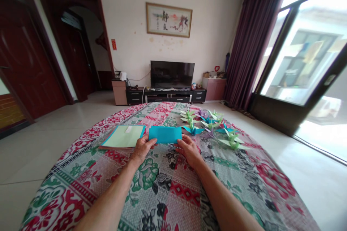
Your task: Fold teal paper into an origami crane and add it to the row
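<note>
A folded sheet of blue paper [165,134], now an oblong, is held up level above the table between my two hands. My left hand [143,148] pinches its lower left corner, thumb on the near face. On the opposite side my right hand [189,148] grips the lower right corner the same way. Left of the blue paper lies a stack of coloured paper [123,138], pale green on top with a blue edge showing and a small whitish piece on it. Several folded paper cranes [192,130] in green, blue and purple stand grouped to the right.
A patterned cloth covers the round table [168,191]. Beyond it, a television [172,75] stands on a low black cabinet [135,96] against the wall. Purple curtains [255,39] and a glass door [298,61] are at the right, dark red doors [29,47] at the left.
</note>
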{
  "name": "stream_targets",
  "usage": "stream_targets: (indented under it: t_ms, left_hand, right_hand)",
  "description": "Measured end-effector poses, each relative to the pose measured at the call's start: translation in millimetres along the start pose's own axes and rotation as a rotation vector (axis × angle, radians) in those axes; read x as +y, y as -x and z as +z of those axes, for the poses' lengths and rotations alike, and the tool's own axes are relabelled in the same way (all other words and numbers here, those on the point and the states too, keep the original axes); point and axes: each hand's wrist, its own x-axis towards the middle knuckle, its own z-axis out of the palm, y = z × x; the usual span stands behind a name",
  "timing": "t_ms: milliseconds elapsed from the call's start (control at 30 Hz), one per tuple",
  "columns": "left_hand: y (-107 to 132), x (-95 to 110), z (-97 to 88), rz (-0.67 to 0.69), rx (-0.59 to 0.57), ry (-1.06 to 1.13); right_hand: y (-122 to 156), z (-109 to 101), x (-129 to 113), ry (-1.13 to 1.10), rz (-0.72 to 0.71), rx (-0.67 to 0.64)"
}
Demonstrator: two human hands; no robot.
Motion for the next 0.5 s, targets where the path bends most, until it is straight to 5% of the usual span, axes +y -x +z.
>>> stream_targets:
  t_ms: [233,500]
  left_hand:
    - [0.4,-3.1,-2.5,0.058,-0.027,-0.105]
    - [-1.1,-6.1,-5.5,0.109,-0.01,-0.099]
  right_hand:
    - [5.4,1.7,-1.2,0.034,-0.081,-0.056]
    - [2.9,1.4,-5.2,-0.142,-0.009,-0.043]
